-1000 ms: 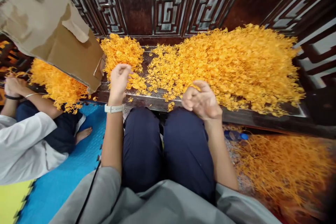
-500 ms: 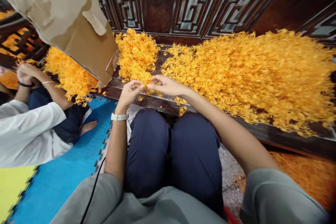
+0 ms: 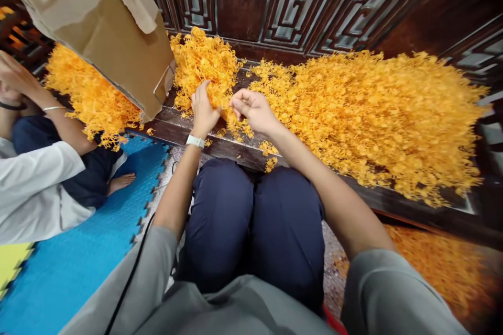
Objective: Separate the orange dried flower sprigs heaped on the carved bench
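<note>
Left hand (image 3: 203, 114): forearm stretched forward, fingers up at the small orange pile (image 3: 206, 57), thumb splayed rightward, grip wide.
Right hand (image 3: 254, 111): arm slanting in from the right, fingers curled toward the thumb; I can't tell whether its grip closes on anything.
Small orange pile: on the dark counter (image 3: 249, 155), between cardboard box (image 3: 126, 60) and larger heap (image 3: 369, 120).

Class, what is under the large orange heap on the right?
A dark wooden ledge shows along the front of the heap; directly beneath it, everything is covered and cannot be seen.
</note>
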Action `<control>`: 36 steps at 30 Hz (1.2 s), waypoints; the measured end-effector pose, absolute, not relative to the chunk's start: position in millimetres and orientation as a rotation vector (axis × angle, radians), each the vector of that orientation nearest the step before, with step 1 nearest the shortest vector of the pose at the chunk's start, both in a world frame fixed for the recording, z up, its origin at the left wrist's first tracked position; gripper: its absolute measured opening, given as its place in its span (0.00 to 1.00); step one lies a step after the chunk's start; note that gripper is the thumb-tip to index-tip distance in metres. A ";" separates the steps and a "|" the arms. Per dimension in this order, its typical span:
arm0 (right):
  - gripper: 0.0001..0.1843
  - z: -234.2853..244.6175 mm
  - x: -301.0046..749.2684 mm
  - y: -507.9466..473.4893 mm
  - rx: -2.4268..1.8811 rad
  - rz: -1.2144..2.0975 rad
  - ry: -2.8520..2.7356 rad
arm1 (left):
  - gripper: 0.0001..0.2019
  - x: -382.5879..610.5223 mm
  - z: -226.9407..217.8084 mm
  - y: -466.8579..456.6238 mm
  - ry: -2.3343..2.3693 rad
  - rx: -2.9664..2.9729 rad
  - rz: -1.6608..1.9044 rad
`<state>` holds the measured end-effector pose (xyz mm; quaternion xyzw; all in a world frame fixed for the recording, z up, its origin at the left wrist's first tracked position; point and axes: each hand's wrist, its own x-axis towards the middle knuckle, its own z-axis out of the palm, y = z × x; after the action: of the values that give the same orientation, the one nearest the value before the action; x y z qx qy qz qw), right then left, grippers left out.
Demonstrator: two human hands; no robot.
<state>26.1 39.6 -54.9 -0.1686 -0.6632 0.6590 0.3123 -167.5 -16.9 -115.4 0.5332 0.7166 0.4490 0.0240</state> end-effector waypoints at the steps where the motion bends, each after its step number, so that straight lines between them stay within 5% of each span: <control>1: 0.29 -48.4 30.6 41.7 -0.466 1.665 -1.749 | 0.43 -170.7 -118.8 -9.7 2.246 1.620 1.388; 8: 0.27 -18.0 62.6 80.4 -0.573 1.384 -1.657 | 0.27 -188.2 -123.7 -8.3 2.443 1.526 1.287; 12: 0.28 -4.1 68.9 101.3 -0.555 1.294 -1.679 | 0.26 -194.6 -119.3 -8.3 2.511 1.600 1.197; 22: 0.18 86.1 169.3 134.9 -0.462 1.035 -1.409 | 0.37 -223.1 -126.6 -9.6 2.566 1.336 1.169; 28: 0.23 98.5 189.9 85.8 -0.480 1.045 -1.448 | 0.53 -190.3 -80.1 -19.5 2.481 1.395 1.311; 31: 0.28 85.8 186.5 65.9 -0.625 1.095 -1.453 | 0.41 -137.5 -25.4 -25.8 2.222 1.552 1.595; 34: 0.34 67.0 180.3 46.2 -0.730 1.123 -1.545 | 0.18 -69.6 25.1 -24.5 1.508 1.781 1.479; 36: 0.34 53.5 178.8 34.8 -0.747 1.134 -1.582 | 0.16 -29.9 41.4 -19.8 1.183 1.786 1.364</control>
<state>178.8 34.8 53.5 -0.3093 -0.6553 0.4697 0.5043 -29.9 -19.8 41.4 0.6716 0.4449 0.5129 0.2967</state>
